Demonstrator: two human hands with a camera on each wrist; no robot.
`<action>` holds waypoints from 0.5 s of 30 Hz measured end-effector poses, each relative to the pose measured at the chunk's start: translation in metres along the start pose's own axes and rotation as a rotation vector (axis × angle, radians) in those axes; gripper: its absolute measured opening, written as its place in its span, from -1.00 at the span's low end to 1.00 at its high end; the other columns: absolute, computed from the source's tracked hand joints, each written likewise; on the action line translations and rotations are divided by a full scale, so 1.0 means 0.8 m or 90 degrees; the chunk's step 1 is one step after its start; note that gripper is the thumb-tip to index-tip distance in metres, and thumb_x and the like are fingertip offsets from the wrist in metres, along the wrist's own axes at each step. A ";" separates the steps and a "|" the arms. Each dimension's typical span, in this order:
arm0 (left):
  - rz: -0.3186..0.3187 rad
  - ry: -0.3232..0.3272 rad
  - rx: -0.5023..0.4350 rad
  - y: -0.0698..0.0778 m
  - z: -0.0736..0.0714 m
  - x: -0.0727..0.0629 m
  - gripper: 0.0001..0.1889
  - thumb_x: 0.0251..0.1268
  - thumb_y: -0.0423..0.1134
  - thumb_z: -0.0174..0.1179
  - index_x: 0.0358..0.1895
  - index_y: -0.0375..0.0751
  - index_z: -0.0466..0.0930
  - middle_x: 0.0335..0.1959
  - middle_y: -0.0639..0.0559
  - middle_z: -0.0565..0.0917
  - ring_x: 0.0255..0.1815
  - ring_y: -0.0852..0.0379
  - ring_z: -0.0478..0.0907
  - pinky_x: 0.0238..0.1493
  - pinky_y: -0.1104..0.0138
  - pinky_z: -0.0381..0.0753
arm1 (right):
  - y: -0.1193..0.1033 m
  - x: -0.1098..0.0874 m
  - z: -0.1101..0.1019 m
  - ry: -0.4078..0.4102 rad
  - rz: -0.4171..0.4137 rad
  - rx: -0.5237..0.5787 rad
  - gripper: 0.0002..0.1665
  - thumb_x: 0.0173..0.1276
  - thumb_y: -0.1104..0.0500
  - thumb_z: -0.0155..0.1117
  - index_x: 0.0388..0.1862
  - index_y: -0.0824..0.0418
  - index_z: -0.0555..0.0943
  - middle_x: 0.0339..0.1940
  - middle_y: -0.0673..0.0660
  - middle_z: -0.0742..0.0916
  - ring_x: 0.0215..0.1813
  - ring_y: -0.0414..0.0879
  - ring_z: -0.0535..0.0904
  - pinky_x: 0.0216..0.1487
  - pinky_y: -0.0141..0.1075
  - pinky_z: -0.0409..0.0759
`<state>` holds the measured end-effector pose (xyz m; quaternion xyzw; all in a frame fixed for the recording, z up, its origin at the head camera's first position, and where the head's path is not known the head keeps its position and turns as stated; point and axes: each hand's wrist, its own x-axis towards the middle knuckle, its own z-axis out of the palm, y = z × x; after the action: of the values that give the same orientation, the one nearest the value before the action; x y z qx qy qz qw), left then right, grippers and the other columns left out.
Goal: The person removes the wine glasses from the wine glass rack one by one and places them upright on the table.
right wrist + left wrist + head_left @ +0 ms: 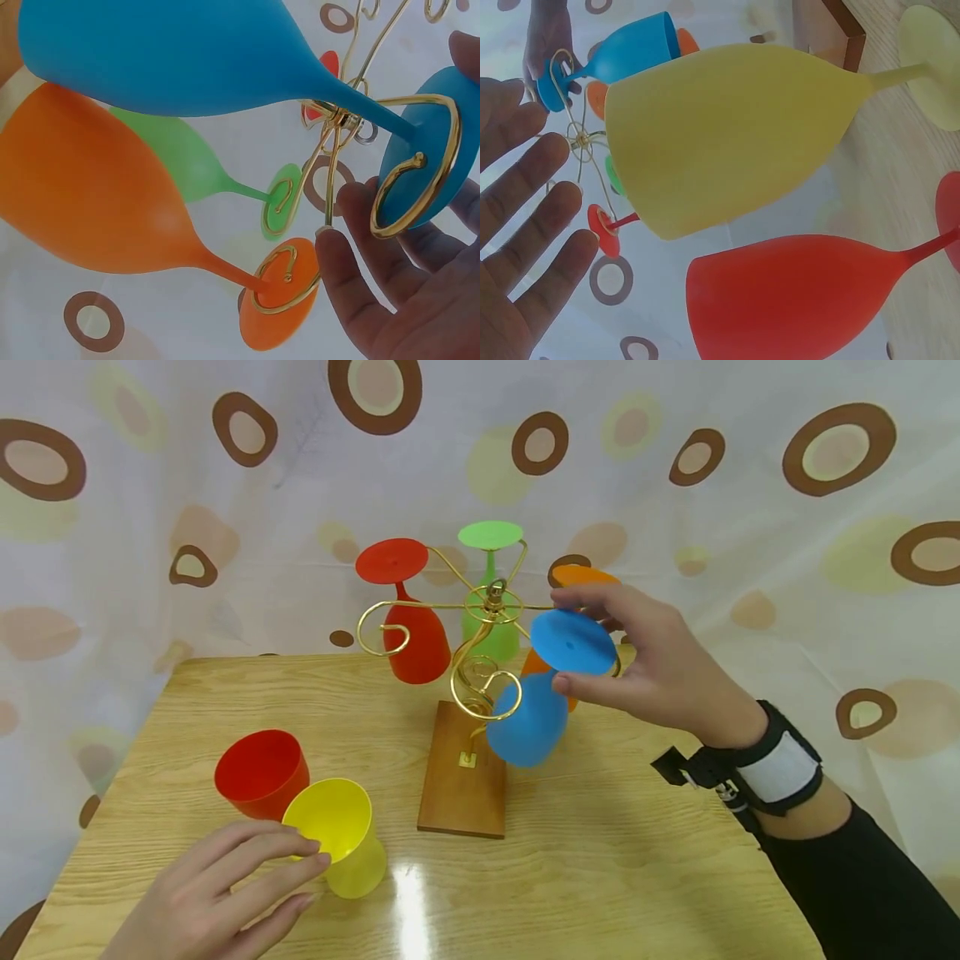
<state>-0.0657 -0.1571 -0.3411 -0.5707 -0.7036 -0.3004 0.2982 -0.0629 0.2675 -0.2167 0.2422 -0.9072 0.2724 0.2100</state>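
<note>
An upside-down blue goblet (pixel 528 722) hangs tilted at a gold wire glass rack (pixel 493 603). My right hand (pixel 663 664) holds its round foot between thumb and fingers. In the right wrist view, a gold hook (pixel 450 150) curls round the stem under the foot of the blue goblet (pixel 172 52). Down at the front left, my left hand (pixel 217 893) has its fingers extended beside an upright yellow goblet (pixel 358 860). The left wrist view shows those fingers apart from the yellow goblet (pixel 735 135). Just behind it stands an upright red goblet (pixel 281 797).
Another red goblet (pixel 416 643), a green goblet (pixel 498 639) and an orange goblet (pixel 112 187) hang upside down on the rack. Two front hooks hold nothing. The rack's wooden base (pixel 463 797) stands on the wood-grain table (pixel 600 877). A patterned curtain (pixel 300 527) hangs behind.
</note>
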 end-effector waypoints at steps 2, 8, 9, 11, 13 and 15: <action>0.005 0.003 -0.003 0.001 0.001 0.002 -0.68 0.47 0.03 0.15 -0.08 -0.07 0.78 -0.18 0.07 0.75 -0.18 0.09 0.61 0.23 0.55 0.46 | 0.002 0.001 -0.001 0.006 0.016 -0.008 -0.16 0.01 0.21 0.64 0.30 0.16 0.51 0.23 0.02 0.66 0.02 -0.14 0.62 -0.01 -0.44 0.57; 0.023 0.017 -0.010 0.000 0.002 0.006 -0.69 0.47 0.01 0.16 -0.10 -0.10 0.79 -0.20 0.05 0.75 -0.21 0.08 0.61 0.10 0.53 0.55 | 0.006 0.001 -0.004 0.029 0.076 -0.012 -0.28 0.08 0.18 0.62 0.25 0.11 0.55 0.15 -0.03 0.68 0.00 -0.20 0.60 -0.05 -0.47 0.57; 0.026 0.018 -0.010 -0.001 0.002 0.006 -0.69 0.47 0.01 0.16 -0.10 -0.10 0.79 -0.20 0.05 0.75 -0.21 0.08 0.61 0.09 0.53 0.56 | 0.006 0.000 -0.005 0.032 0.084 -0.007 -0.29 0.08 0.19 0.62 0.23 0.10 0.56 0.13 -0.04 0.68 0.00 -0.21 0.60 -0.05 -0.48 0.58; 0.027 0.017 -0.010 -0.001 0.003 0.006 -0.69 0.47 0.01 0.15 -0.10 -0.11 0.79 -0.20 0.05 0.75 -0.21 0.08 0.61 0.10 0.53 0.55 | 0.006 -0.003 -0.007 0.038 0.093 0.005 -0.32 0.09 0.22 0.60 0.21 0.09 0.57 0.11 -0.03 0.68 -0.01 -0.22 0.59 -0.05 -0.49 0.60; 0.027 0.016 -0.010 -0.001 0.002 0.006 -0.69 0.47 0.01 0.15 -0.10 -0.10 0.78 -0.20 0.05 0.75 -0.21 0.08 0.61 0.12 0.53 0.54 | 0.007 -0.005 -0.009 0.042 0.095 0.015 -0.33 0.09 0.24 0.60 0.21 0.10 0.58 0.09 -0.03 0.69 -0.01 -0.23 0.60 -0.06 -0.50 0.61; 0.036 0.022 -0.010 -0.002 0.003 0.008 -0.69 0.47 0.00 0.16 -0.11 -0.11 0.78 -0.21 0.03 0.75 -0.22 0.07 0.61 0.09 0.51 0.55 | 0.007 -0.006 -0.010 0.043 0.089 0.022 -0.32 0.07 0.27 0.60 0.21 0.10 0.58 0.09 -0.02 0.69 -0.02 -0.24 0.60 -0.05 -0.51 0.62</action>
<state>-0.0685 -0.1515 -0.3382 -0.5876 -0.6792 -0.3075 0.3145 -0.0606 0.2782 -0.2150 0.1724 -0.9094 0.3103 0.2169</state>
